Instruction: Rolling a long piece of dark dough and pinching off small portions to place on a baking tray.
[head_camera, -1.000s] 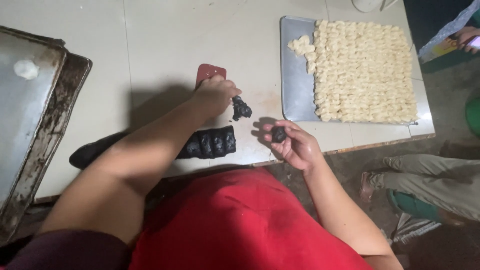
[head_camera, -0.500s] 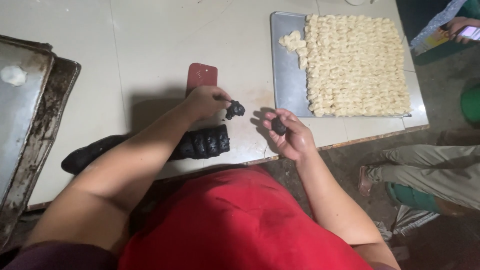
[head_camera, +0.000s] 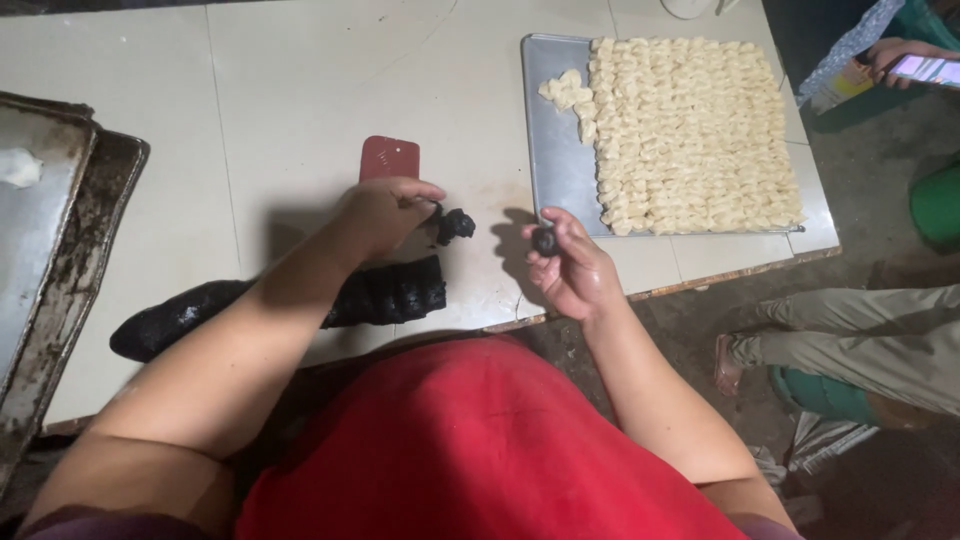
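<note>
Pinching a dark dough lump (head_camera: 456, 224) in my left hand (head_camera: 385, 212) | right hand (head_camera: 572, 268) fingers closed on a dark ball (head_camera: 545, 240) | both just right of the red scraper (head_camera: 389, 157), long dough roll (head_camera: 300, 305) nearer my left.

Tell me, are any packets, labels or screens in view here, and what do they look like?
Lit rectangular phone screen: top right corner, off the table, held in another person's hand; bright, pink-tinged.
Crinkled blue-and-white plastic wrapper: just left of that hand, beyond the table's edge.
No labels or signs show on the table.

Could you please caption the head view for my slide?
Left hand pinches dark dough, right hand holds a dark ball, beside a tray of pale pieces.
</note>
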